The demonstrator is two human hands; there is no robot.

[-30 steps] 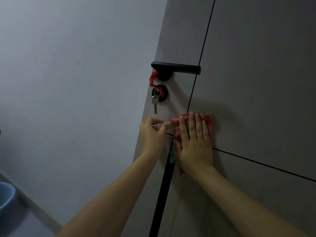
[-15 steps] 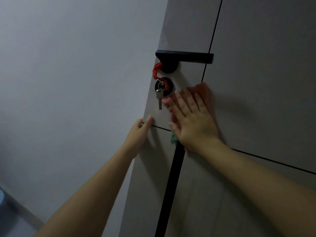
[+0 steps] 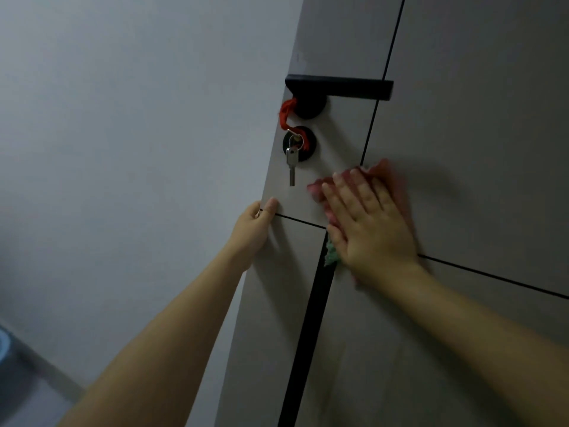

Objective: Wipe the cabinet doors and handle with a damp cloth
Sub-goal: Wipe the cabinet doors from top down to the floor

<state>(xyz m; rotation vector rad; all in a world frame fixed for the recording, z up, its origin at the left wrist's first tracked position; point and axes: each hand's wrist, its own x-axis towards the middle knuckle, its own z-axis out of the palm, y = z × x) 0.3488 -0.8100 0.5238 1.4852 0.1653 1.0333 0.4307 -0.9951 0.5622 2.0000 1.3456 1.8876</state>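
A grey door [image 3: 462,134] with thin black grooves fills the right side. A black lever handle [image 3: 338,86] sits on it, with a lock [image 3: 300,144] below holding a hanging key [image 3: 291,166] on a red cord [image 3: 286,114]. My right hand [image 3: 372,229] lies flat, fingers straight, pressing a pink cloth [image 3: 389,180] with a green corner [image 3: 332,255] against the door, just right of and below the key. My left hand [image 3: 252,229] grips the door's left edge, thumb on the front face; its fingers are hidden behind the edge.
A plain pale wall [image 3: 138,149] fills the left side. The rim of a blue basin [image 3: 4,343] shows at the lower left on the floor. A wide vertical black strip [image 3: 304,334] runs down the door below my right hand.
My right hand and the cloth slid up from the groove toward the lock, then shifted slightly right and down. My left hand moved from the door's face to its edge.
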